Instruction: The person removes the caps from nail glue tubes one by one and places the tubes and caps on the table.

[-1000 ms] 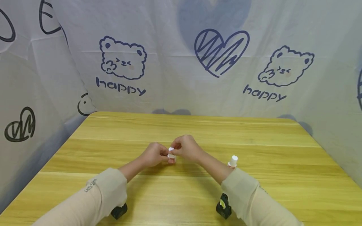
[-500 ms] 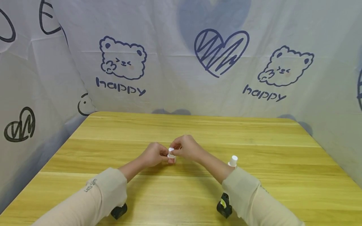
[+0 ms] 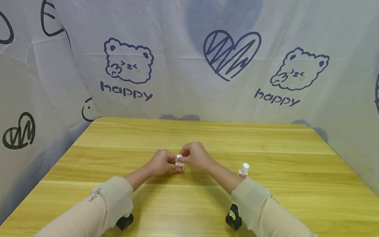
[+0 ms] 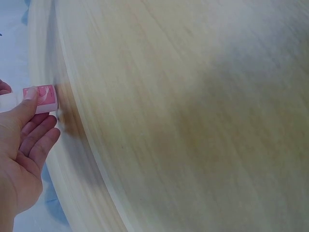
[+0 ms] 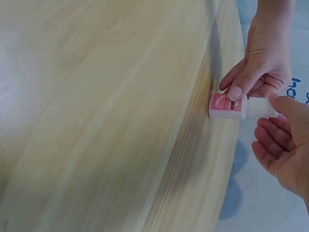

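Note:
A small white bottle [image 3: 179,168] with a pink label stands upright on the wooden table between both hands. My left hand [image 3: 161,162] grips its body from the left, the thumb lying across the label in the left wrist view. From the right, my right hand [image 3: 196,156] pinches the bottle's white cap [image 5: 260,107] between thumb and fingers. The right wrist view shows the pink label [image 5: 226,103] beside the left thumb. Beyond my right forearm stands a second bottle [image 3: 244,169] with a white cap; its lower part is hidden by the sleeve.
The wooden table [image 3: 118,135] reaches back to a white cloth [image 3: 183,85] printed with bears and hearts. Black wrist cameras hang below both cuffs, one under the right sleeve [image 3: 234,217].
Both hands stay on the same bottle with almost no movement. The right forearm shifts very slightly, and a bit more of the second bottle shows.

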